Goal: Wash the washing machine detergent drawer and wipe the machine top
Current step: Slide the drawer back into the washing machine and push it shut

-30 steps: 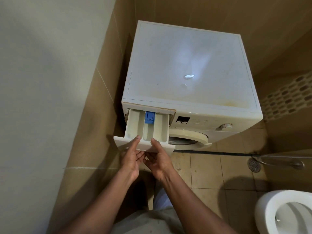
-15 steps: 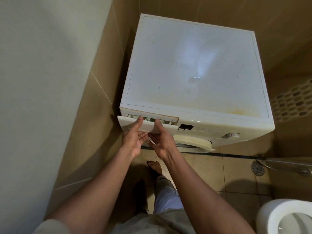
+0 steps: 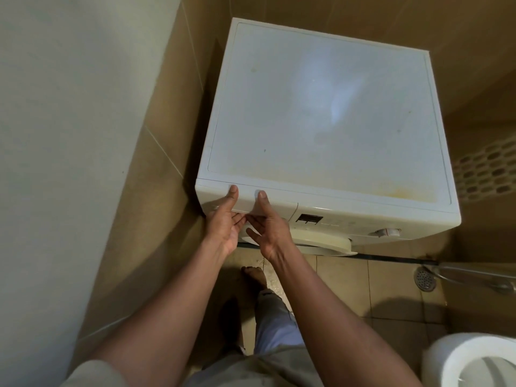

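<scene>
Pressing open-fingered and gripping nothing, left hand [image 3: 223, 224] and right hand [image 3: 268, 229] seat the detergent drawer [image 3: 279, 203] flush in the washing machine [image 3: 349, 220]; a second ago it stood extended. The stained machine top [image 3: 321, 107] looks unwiped.

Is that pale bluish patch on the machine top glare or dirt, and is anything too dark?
Head view: the bluish patch on the machine top looks like soft-edged reflected light, not dirt; the yellowish stain near its front right seems real; left hand and right hand on the drawer front are sharp; the floor beneath is shadowed.
</scene>
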The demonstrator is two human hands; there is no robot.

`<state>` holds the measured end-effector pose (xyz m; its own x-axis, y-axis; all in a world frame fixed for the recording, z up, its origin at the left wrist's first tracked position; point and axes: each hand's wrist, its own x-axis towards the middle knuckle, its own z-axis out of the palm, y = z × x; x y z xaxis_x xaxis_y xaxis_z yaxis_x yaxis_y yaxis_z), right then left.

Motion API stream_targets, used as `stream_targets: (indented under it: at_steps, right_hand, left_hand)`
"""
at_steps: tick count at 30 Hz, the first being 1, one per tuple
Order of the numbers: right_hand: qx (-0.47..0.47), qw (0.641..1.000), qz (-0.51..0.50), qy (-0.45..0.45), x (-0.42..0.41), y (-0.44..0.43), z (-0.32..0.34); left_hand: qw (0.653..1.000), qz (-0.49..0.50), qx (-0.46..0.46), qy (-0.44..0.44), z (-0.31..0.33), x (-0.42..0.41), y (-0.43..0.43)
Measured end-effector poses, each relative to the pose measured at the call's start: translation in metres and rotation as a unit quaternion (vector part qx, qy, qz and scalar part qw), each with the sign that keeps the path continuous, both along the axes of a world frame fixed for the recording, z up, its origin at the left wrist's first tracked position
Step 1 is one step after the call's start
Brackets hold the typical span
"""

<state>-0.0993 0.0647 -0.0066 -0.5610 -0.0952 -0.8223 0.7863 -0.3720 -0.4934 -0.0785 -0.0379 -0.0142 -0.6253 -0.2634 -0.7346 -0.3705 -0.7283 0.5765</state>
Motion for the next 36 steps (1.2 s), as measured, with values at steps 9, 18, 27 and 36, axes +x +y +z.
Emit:
stream_targets:
  at_steps: [9, 18, 27, 36]
  right_hand:
    - [-0.002, 0.999, -0.027, 0.034, 0.041, 0.001, 0.007]
    - [-0.027, 0.999, 0.022, 0.01, 0.13, 0.025, 0.006]
    - [-0.05, 0.998, 0.013, 0.024, 0.14, 0.029, 0.003]
    - [-0.023, 0.999, 0.024, 0.022, 0.069, 0.014, 0.0]
  left_hand:
    - [1.0, -0.007, -0.016, 0.015, 0.0, 0.035, 0.006]
    - [1.0, -0.004, -0.01, -0.026, 0.004, 0.128, 0.022]
    - [1.0, -0.003, 0.003, -0.025, 0.002, 0.137, 0.022]
    - [1.0, -0.022, -0.019, 0.0, 0.0, 0.066, 0.01]
